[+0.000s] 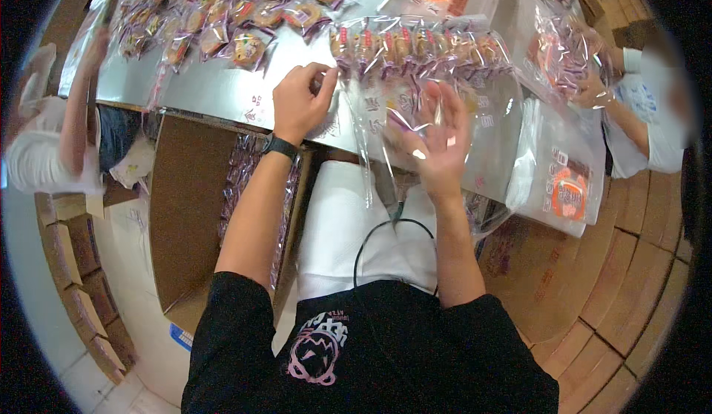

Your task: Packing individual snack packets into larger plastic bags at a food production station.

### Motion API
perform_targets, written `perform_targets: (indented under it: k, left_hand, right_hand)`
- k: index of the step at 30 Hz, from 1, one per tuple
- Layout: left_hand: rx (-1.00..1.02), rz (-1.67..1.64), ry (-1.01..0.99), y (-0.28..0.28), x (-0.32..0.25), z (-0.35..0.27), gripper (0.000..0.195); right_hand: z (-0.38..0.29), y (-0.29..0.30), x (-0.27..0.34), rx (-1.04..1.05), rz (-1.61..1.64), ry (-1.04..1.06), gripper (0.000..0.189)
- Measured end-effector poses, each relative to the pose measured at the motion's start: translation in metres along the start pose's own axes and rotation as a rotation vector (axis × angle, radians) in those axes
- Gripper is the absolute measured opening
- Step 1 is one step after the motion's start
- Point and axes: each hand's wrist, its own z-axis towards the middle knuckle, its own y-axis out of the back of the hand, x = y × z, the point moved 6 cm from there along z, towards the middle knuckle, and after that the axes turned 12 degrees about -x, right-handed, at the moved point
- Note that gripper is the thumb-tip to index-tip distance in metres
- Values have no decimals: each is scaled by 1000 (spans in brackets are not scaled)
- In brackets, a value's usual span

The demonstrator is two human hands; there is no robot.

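A row of individually wrapped round pastries [423, 47] lies on the metal table, under or inside a large clear plastic bag [492, 102]. My left hand [303, 99], with a dark watch at the wrist, is at the bag's left edge. Its fingers are curled and the thumb points towards the row; whether it pinches the film is unclear. My right hand [448, 130] is palm up below the row, fingers apart, with shiny film over it. Purple wrapping [409, 119] shows between its thumb and fingers through the film, partly blurred.
Many wrapped pastries [245, 2] cover the table's [217, 88] far left. Printed plastic bags [556, 186] are stacked at right. An open cardboard carton [194, 219] holding wrapped goods stands below. People work at both sides; one person's hand [592, 88] holds a filled bag [562, 58].
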Motion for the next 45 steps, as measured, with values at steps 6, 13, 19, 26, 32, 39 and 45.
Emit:
perform_targets:
  k: [6,13,19,26,32,39,45]
  left_hand:
    - [56,98,32,3,4,-1,34]
    - [102,187,9,1,0,0,41]
    - [81,159,-22,0,0,1,48]
    - [89,162,-34,-1,-1,1,50]
    - [82,127,-13,0,-1,1,50]
    - [80,134,-35,1,-1,2,51]
    - [118,159,-3,0,-1,1,49]
  right_hand:
    - [-32,12,-7,173,-768,119,69]
    - [-45,9,-15,142,-820,112,43]
    - [-31,20,-22,53,-650,46,44]
    - [-32,-11,-14,362,-1099,248,63]
    - [-17,4,-43,-61,-153,-356,49]
    - [-31,-6,-67,101,59,-422,62]
    - [-25,-11,-74,191,170,-401,57]
